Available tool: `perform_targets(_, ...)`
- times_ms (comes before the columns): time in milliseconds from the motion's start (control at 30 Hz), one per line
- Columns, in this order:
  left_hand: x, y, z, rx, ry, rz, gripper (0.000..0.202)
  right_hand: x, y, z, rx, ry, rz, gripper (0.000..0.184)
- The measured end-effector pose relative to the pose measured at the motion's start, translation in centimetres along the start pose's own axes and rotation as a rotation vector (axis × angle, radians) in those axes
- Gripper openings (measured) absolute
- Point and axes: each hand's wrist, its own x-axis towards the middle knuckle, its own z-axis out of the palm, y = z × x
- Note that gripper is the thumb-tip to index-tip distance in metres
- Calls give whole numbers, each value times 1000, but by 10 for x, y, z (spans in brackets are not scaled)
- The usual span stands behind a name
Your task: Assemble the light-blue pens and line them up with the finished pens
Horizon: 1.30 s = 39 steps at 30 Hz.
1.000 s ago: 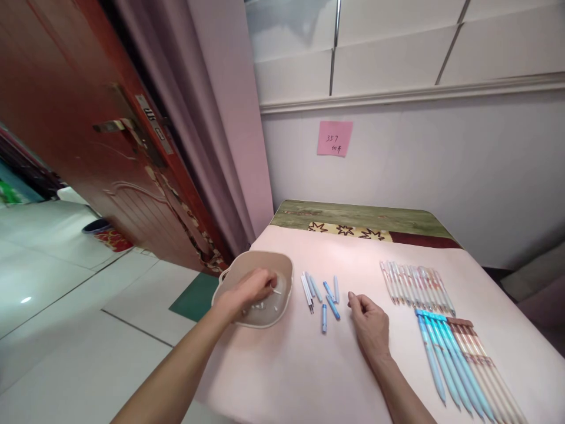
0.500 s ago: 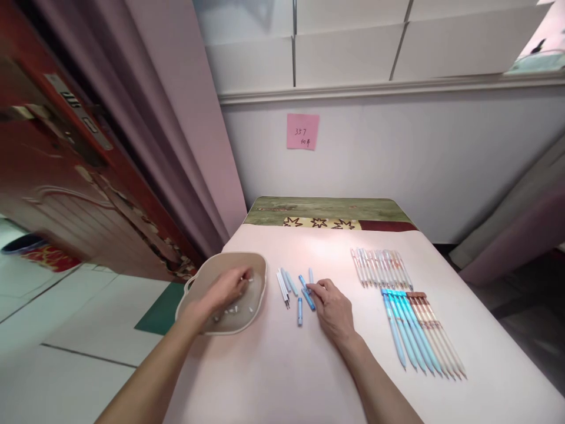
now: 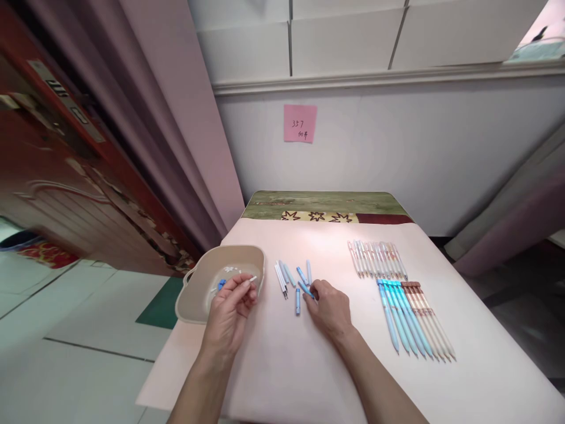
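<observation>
My left hand (image 3: 233, 300) is above the right side of a beige basin (image 3: 194, 309), pinching a small white piece (image 3: 253, 278) between thumb and fingertip. More small white pieces (image 3: 229, 269) and a blue part (image 3: 222, 284) lie in the basin. On the table, my right hand (image 3: 331, 306) has its thumb and fingers closed on a blue pen part (image 3: 305, 288). Around it lie other blue pen parts, one upright in view (image 3: 298, 301) and one behind (image 3: 301, 275). Light blue barrels (image 3: 289, 274) and white refills (image 3: 281, 280) sit between the hands.
To the right, a row of clear-barrelled pens (image 3: 377, 259) lies behind a row of blue pens (image 3: 404, 318) and brown-topped pens (image 3: 430, 321). The pink-white table (image 3: 286, 371) stands against a wall with a pink note (image 3: 300, 123). A red door (image 3: 48, 165) is at left.
My left hand has come up from inside the basin toward its right side, now showing a small white piece. My right hand stays by the blue parts, and the one it holds has tilted.
</observation>
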Motion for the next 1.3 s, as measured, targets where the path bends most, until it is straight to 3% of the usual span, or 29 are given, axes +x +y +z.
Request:
perform_targets(133, -1, -8, 11, -81, 93, 14, 32, 1, 0, -2, 139, 60, 42, 15)
perform_targets(200, -4, -14, 19, -60, 85, 35, 32, 2, 0, -5, 382, 63, 93, 17)
perform_targets(367, -11, -29, 35, 53, -12, 73, 32, 6, 0, -14, 1235, -85, 266, 33)
perform_targets(467, -12, -34, 41, 106, -45, 69, 32, 8, -1, -20, 1461, -108, 342, 41)
perform_targets(567, -12, -36, 49, 156, -73, 87, 34, 8, -2, -27, 1597, -195, 370, 36)
perform_targets(700, -12, -40, 60, 225, -76, 141, 32, 8, 0, -30, 1658, -320, 341, 29)
perform_targets(867, -12, -43, 63, 316, -81, 200, 27, 9, 4, -23, 1592, -252, 313, 23)
perform_targets(1300, -16, -45, 59, 499, -103, 318, 21, 8, 2, -28, 1575, -240, 274, 24)
